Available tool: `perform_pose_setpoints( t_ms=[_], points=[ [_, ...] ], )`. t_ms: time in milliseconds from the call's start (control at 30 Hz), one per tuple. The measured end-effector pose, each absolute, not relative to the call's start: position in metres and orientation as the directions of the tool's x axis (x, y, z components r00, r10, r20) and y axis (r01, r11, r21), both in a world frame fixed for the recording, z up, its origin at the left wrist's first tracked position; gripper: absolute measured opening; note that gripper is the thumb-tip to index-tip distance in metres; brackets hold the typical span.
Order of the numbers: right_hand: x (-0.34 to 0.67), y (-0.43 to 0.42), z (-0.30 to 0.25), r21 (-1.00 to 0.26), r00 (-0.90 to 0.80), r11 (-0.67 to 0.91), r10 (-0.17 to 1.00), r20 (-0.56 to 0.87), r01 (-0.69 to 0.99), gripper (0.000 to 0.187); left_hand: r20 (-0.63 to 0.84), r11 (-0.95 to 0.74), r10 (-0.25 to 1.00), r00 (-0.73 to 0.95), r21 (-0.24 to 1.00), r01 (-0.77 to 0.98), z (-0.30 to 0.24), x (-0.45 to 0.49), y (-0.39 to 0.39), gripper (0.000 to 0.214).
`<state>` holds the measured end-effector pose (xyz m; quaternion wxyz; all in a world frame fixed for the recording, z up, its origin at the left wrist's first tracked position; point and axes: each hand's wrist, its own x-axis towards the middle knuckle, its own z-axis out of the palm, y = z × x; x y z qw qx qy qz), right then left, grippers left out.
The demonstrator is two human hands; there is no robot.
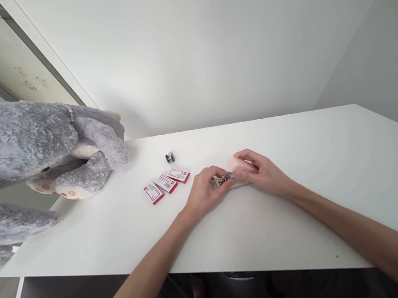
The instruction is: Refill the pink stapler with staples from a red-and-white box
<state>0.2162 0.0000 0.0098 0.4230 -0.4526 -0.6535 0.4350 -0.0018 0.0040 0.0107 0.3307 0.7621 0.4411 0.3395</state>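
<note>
A pink stapler point(239, 164) lies on the white table between my hands, its top lifted away from the metal magazine. My right hand point(265, 175) grips the pink top from the right side, thumb toward me and fingers over the far side. At the front end, my left hand point(206, 187) has its thumb and fingers closed around the stapler's metal part and base. Whether small staples are between those fingertips I cannot make out. Left of my hands, three small red-and-white boxes point(166, 183) lie in a slanted row. Behind them sits a small black-and-silver staple remover point(170, 157).
A big grey plush toy point(10, 139) leans over the table's left end. The white table point(287, 235) ends at a near edge above my legs. A white wall point(208, 50) rises along its back, and a grey wall stands at the right.
</note>
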Motion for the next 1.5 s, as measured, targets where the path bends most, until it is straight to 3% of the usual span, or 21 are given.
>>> perform_pose_setpoints(
  t_ms=[300, 433, 700, 833, 1033, 1167, 1300, 1500],
  points=[
    [0.212, 0.000, 0.015, -0.989, -0.314, 0.141, 0.938, 0.148, -0.045, 0.035, 0.183, -0.387, 0.894, 0.410, 0.778, 0.495, 0.012, 0.000, 0.004, 0.019],
    [0.215, 0.007, 0.011, -0.987, -0.311, 0.140, 0.937, 0.157, -0.078, 0.035, 0.177, -0.377, 0.898, 0.404, 0.781, 0.497, 0.012, 0.001, 0.005, 0.020],
    [0.221, 0.016, 0.015, -0.950, -0.177, 0.113, 0.970, 0.169, -0.292, 0.031, 0.231, -0.458, 0.871, 0.433, 0.701, 0.546, 0.007, 0.001, 0.006, 0.038],
    [0.227, 0.022, 0.011, -0.921, -0.022, 0.136, 0.988, 0.154, -0.364, 0.026, 0.250, -0.482, 0.867, 0.432, 0.646, 0.592, 0.003, 0.001, 0.008, 0.035],
    [0.237, 0.034, 0.000, -0.845, 0.110, 0.055, 0.994, -0.004, -0.531, 0.016, 0.280, -0.444, 0.896, 0.345, 0.601, 0.664, 0.002, 0.000, 0.010, 0.023],
    [0.241, 0.037, -0.004, -0.879, 0.236, 0.056, 0.970, -0.066, -0.474, 0.012, 0.326, -0.444, 0.894, 0.307, 0.556, 0.703, 0.003, 0.000, 0.010, 0.023],
    [0.243, 0.036, -0.006, -0.969, 0.372, 0.086, 0.928, -0.007, -0.233, 0.006, 0.365, -0.460, 0.881, 0.302, 0.505, 0.730, 0.003, 0.000, 0.010, 0.022],
    [0.246, 0.039, -0.011, -0.996, 0.375, 0.094, 0.923, 0.087, -0.001, 0.010, 0.362, -0.493, 0.865, 0.347, 0.484, 0.723, 0.002, -0.001, 0.010, 0.019]
  ],
)
